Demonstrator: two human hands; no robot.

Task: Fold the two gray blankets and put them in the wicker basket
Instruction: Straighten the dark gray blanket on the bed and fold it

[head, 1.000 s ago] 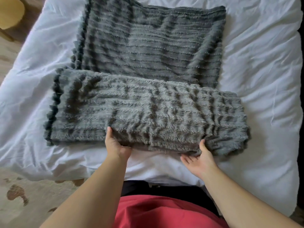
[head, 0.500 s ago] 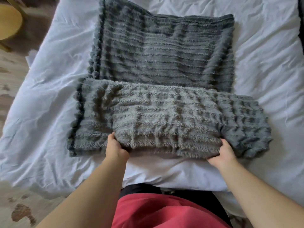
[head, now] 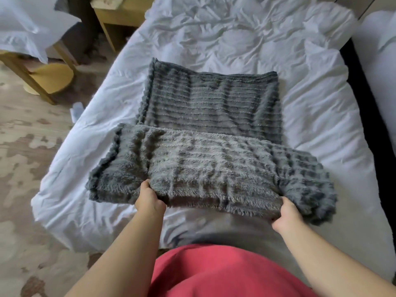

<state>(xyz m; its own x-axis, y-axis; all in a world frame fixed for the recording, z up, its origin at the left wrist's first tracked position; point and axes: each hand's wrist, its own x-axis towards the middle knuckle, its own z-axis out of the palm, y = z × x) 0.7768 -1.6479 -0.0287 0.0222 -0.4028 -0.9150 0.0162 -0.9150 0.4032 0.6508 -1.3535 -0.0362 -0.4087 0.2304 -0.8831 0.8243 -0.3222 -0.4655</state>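
1. On the bed before us, the gray blanket [head: 205,168] lies as a thick folded band near the foot. A flatter ribbed gray panel [head: 210,103] touches it on the far side. We cannot tell whether that panel is the same blanket or the second one.
2. Our left hand [head: 150,200] grips the band's near edge left of centre, thumb on top and fingers tucked under the pile. Our right hand [head: 286,213] grips the same edge further right, its fingers clamped on the fabric and mostly hidden by it. Between them the edge is raised a little off the bedding.
3. Beneath everything is the rumpled white duvet [head: 235,39]. A wooden stool [head: 49,78] and a patterned rug [head: 25,146] sit off to the left.
4. We judge the folding to be partway done: one fold is made and the band is in hand for the next. No wicker basket is in view, so the rest of the folding and all of the stowing remain.
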